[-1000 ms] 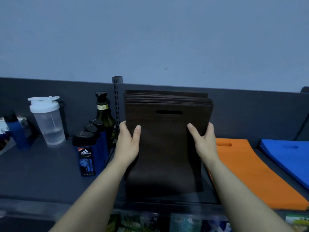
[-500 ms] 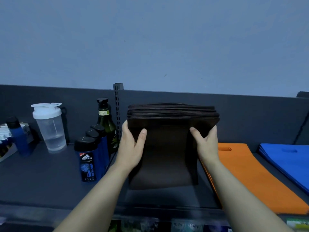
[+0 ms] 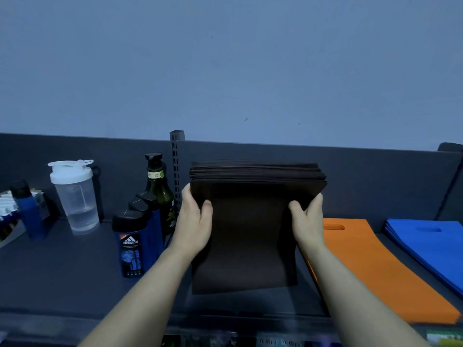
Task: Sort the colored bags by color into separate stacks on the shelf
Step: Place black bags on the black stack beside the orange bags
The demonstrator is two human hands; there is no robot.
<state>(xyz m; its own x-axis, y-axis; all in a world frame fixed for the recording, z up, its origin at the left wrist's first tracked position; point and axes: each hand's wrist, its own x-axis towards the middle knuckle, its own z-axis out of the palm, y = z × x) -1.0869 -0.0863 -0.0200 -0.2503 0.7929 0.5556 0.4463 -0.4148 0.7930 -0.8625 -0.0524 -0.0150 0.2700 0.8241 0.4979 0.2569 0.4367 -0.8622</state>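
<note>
A thick stack of dark brown bags (image 3: pixel 250 236) stands nearly upright above the dark shelf (image 3: pixel 62 271), its lower edge close to the shelf surface. My left hand (image 3: pixel 194 221) grips the stack's left edge, thumb on the front. My right hand (image 3: pixel 308 221) grips the right edge the same way. The stack's top layers fan toward the back wall. An orange bag stack (image 3: pixel 380 271) lies flat on the shelf to the right. Farther right lies a blue bag stack (image 3: pixel 431 249).
Left of the brown bags stand blue shower-gel bottles (image 3: pixel 132 249), a dark green bottle (image 3: pixel 160 191) and a clear shaker with a white lid (image 3: pixel 75 196). A slotted shelf upright (image 3: pixel 176 171) rises behind them. More small items sit at the far left.
Both hands have tilted the brown stack forward so its handle cutout has gone out of sight, and its lower edge has come up off the front of the shelf.
</note>
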